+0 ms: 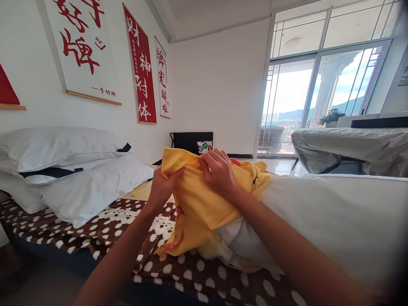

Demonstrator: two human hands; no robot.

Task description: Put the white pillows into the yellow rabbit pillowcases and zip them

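A yellow pillowcase (pixel 194 208) with a cartoon print covers one end of a large white pillow (pixel 334 221) lying on the bed. My left hand (pixel 162 185) is closed on the pillowcase's left edge near its upper corner. My right hand (pixel 218 170) grips the top edge of the same yellow cloth, fingers curled over it. Both hands are close together above the bed. The pillow's white corner (pixel 232 233) shows at the pillowcase's open end.
A brown blanket with white dots (pixel 105 229) covers the bed. Two white pillows (pixel 63 170) are stacked at the left by the wall with hanging scrolls (pixel 140 63). A covered table (pixel 344 144) and glass balcony doors (pixel 318 93) stand at the right back.
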